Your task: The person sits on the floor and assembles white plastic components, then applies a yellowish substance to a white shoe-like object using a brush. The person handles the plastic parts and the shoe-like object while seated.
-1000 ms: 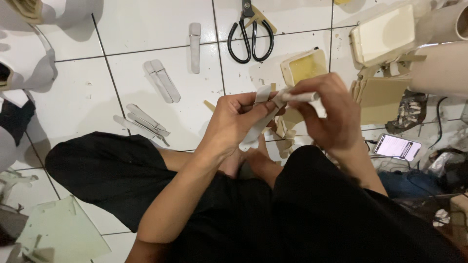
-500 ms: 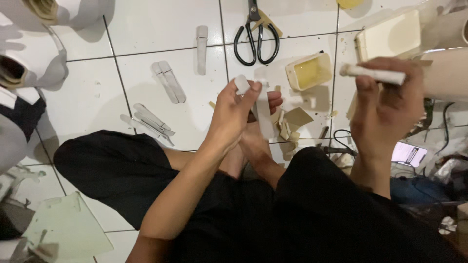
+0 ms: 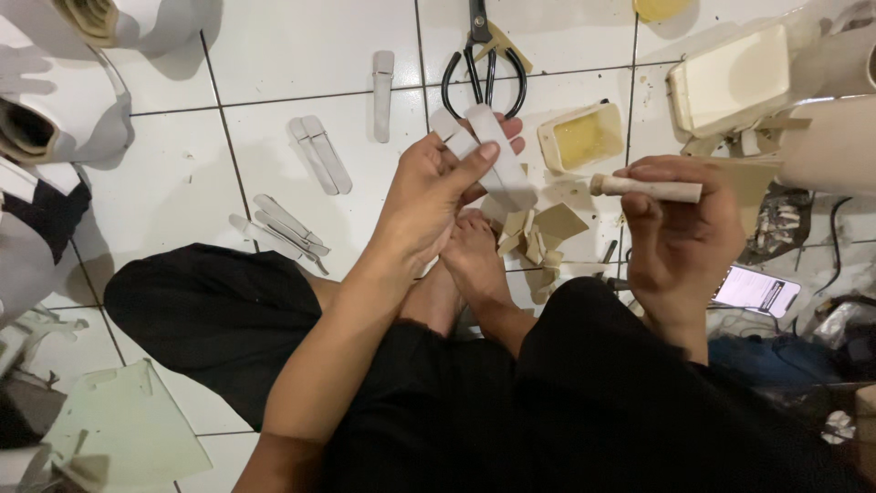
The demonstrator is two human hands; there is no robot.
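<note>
Above white tiles, left hand (image 3: 429, 196) pinches flat strips (image 3: 488, 151) (pale); right hand (image 3: 680, 233) grips dowel (image 3: 646, 188).

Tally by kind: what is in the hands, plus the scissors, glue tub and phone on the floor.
White strips in left hand: strip, 1
Brush in right hand: brush, 1
Scissors: 1
Glue tub: 1
Phone: 1
Total: 5

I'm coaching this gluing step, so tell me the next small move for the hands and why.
Probably bring the right hand with its brush handle across to the white strip pinched in the left hand. The strip is held up and facing the person, the two hands are apart, and the open tub of yellow paste sits between them.
</note>
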